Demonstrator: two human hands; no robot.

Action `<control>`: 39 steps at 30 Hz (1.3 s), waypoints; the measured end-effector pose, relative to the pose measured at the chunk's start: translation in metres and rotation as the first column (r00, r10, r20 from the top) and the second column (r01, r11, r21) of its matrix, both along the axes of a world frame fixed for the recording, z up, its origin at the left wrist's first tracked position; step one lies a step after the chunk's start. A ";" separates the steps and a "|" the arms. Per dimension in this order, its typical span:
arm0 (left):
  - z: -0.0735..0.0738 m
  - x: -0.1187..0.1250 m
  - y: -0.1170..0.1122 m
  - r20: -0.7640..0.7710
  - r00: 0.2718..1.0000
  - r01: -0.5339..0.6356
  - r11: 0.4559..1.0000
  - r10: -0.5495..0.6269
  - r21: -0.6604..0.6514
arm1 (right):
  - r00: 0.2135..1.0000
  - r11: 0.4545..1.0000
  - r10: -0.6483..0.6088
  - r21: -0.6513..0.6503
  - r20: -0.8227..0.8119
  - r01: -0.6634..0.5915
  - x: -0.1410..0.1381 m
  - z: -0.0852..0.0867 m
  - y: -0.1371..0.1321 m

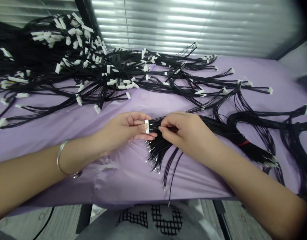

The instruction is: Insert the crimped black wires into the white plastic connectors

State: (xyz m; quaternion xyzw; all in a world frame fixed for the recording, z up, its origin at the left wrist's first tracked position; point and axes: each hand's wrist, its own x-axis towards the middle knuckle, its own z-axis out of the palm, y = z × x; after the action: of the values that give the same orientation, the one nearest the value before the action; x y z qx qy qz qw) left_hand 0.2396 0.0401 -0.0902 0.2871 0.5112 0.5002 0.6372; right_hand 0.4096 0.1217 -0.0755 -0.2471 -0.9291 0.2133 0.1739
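My left hand (pixel 134 126) pinches a small white connector housing (pixel 147 126) between thumb and fingers, with black wires running out of it to the right. Just to the right, my right hand (pixel 178 128) has its thumb and forefinger pressed together on a thin black wire (pixel 155 129); its silvery tip lies close to the housing. Below both hands fans out a bundle of loose black wires (pixel 160 151) with shiny metal terminals. A few strands hang toward the table's front edge. How far any wire sits inside the housing is too small to tell.
A large heap of black cables (pixel 55 50) with white connectors covers the back left. More cables (pixel 193 80) stretch across the back. At right lies a wire bundle bound with a red tie (pixel 243 142). Purple sheeting (pixel 128 170) covers the table; blinds (pixel 168 26) stand behind.
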 end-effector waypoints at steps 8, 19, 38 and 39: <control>-0.002 0.001 0.000 0.002 1.000 -0.013 1.000 0.013 -0.003 | 1.000 1.000 -0.018 -0.023 -0.002 0.018 -0.002 -0.002 -0.001; -0.002 0.000 0.000 -0.005 1.000 -0.007 1.000 0.007 0.002 | 1.000 0.992 -0.006 -0.129 -0.001 0.006 -0.001 0.000 -0.001; -0.002 -0.002 0.000 0.024 1.000 0.010 1.000 -0.010 0.002 | 0.962 0.999 -0.027 -0.031 -0.271 0.019 0.005 0.006 0.005; -0.003 -0.003 0.000 0.035 0.999 0.008 1.000 -0.008 0.005 | 0.967 1.000 -0.006 -0.025 -0.255 -0.001 0.006 0.006 0.005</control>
State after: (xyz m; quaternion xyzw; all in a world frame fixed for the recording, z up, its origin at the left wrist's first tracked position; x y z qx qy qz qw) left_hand 0.2365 0.0398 -0.0927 0.2820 0.4977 0.5040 0.6471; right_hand 0.4151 0.1270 -0.0698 -0.2209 -0.8959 0.2548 0.2891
